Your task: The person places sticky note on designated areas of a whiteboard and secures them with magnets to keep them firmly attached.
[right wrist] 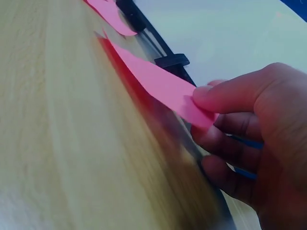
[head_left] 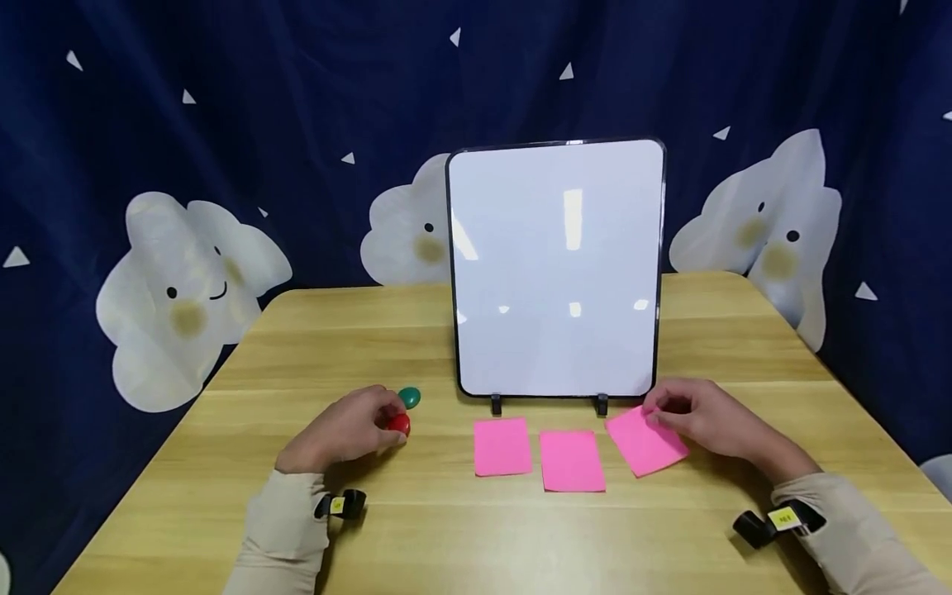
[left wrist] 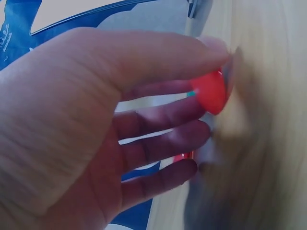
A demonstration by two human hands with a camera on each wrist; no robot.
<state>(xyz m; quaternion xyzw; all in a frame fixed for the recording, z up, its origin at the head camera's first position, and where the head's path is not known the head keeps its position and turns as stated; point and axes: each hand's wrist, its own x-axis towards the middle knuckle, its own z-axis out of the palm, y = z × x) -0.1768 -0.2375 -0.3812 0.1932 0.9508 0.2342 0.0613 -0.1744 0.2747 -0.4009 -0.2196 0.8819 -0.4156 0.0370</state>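
Note:
My left hand [head_left: 353,428] pinches a glossy red round magnet [head_left: 399,425] between thumb and fingers, at the left of the table. In the left wrist view the red magnet [left wrist: 212,93] shows tilted under the thumb tip. Just beyond that hand lies a green round magnet [head_left: 409,397]. My right hand [head_left: 702,417] pinches the upper right corner of a pink sticky note [head_left: 645,442]. Seen from the right wrist, this sticky note [right wrist: 165,91] slants off the wood, its held corner raised. Two more pink sticky notes, a middle one [head_left: 572,461] and a left one [head_left: 502,447], lie flat beside it.
A black-framed whiteboard [head_left: 554,347] stands upright behind the notes on small black feet [head_left: 496,405]. The wooden table [head_left: 461,545] reaches back to a dark blue curtain [head_left: 297,99] with clouds. Behind the left fingers, a small red patch [left wrist: 182,157] shows, partly hidden.

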